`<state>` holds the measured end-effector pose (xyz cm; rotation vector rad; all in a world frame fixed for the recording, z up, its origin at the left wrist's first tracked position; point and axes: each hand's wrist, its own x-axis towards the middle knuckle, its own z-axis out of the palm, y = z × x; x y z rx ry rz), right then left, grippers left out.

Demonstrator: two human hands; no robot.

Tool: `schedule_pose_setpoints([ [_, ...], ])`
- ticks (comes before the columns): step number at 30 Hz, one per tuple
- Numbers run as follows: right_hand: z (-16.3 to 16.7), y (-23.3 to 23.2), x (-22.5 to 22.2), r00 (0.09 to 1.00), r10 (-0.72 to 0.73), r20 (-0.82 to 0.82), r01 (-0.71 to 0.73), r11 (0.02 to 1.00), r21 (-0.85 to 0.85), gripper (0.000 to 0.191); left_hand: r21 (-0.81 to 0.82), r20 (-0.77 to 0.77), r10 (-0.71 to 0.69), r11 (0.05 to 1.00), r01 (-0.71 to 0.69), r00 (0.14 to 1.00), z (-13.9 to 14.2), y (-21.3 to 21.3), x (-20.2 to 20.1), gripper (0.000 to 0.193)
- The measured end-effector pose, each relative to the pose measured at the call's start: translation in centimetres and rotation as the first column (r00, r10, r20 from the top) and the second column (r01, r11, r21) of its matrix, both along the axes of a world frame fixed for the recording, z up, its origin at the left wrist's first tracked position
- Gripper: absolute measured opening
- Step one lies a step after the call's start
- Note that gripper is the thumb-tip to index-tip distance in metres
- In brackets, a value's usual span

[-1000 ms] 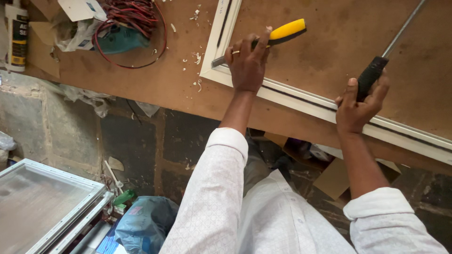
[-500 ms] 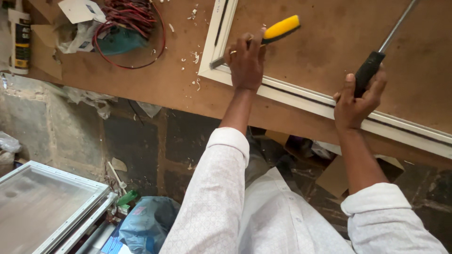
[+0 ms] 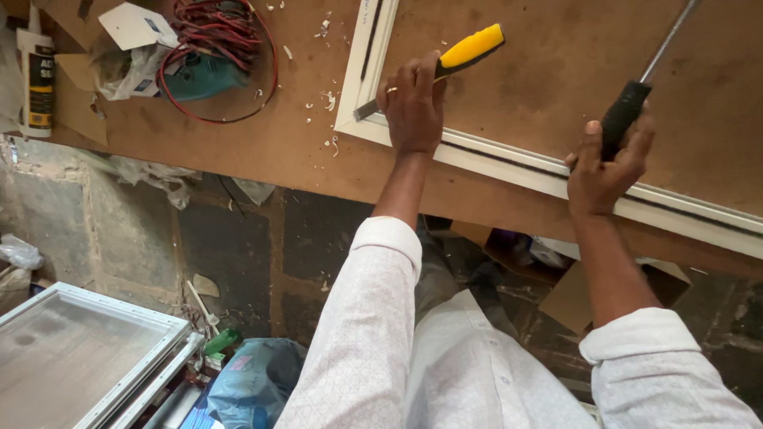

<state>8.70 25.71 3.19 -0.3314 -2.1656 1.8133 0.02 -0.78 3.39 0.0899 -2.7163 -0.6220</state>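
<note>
My left hand (image 3: pixel 413 107) grips a chisel with a yellow and black handle (image 3: pixel 470 49); its metal blade (image 3: pixel 367 109) rests on the corner of a white frame (image 3: pixel 509 159) set around a brown board (image 3: pixel 548 71). My right hand (image 3: pixel 606 163) holds the black handle of a long tool (image 3: pixel 624 119), and its steel shaft (image 3: pixel 671 40) runs up and to the right. Both hands rest on the frame's near rail, apart from each other.
The frame lies on a brown worktop (image 3: pixel 262 151) littered with white shavings. A teal power tool (image 3: pixel 195 78) wrapped in red cable, a sealant tube (image 3: pixel 36 75) and torn card sit at the left. Below stand a white-framed panel (image 3: pixel 79 357) and a blue bag (image 3: pixel 254 377).
The view has shifted a little. My left hand tilted the chisel slightly, keeping its blade at the frame corner. My right hand stayed on the black handle.
</note>
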Motion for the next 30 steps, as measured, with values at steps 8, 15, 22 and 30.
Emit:
schedule_pose_setpoints([
  [8, 0.3, 0.1, 0.1, 0.999, 0.041, -0.015, -0.042, 0.997, -0.067, 0.050, 0.025, -0.018, 0.020, 1.000, -0.019, 1.000, 0.3, 0.0, 0.0, 0.042],
  [15, 0.5, 0.7, 0.4, 0.994, 0.112, -0.007, -0.112, 0.983, -0.143, 0.048, 0.031, 0.007, 0.023, 0.999, -0.023, 1.000, 0.8, -0.2, -0.2, 0.043],
  [22, 3.2, -2.3, 3.3, 0.998, 0.054, 0.036, -0.042, 0.963, -0.266, 0.041, -0.037, -0.017, -0.001, 0.999, 0.001, 1.000, 1.1, -0.4, -0.2, 0.050],
  [30, 7.2, -6.6, 5.9, 0.980, 0.102, 0.171, -0.011, 0.886, -0.464, 0.042, -0.003, -0.001, 0.046, 0.999, -0.046, 0.999, 0.8, -0.2, -0.4, 0.046],
])
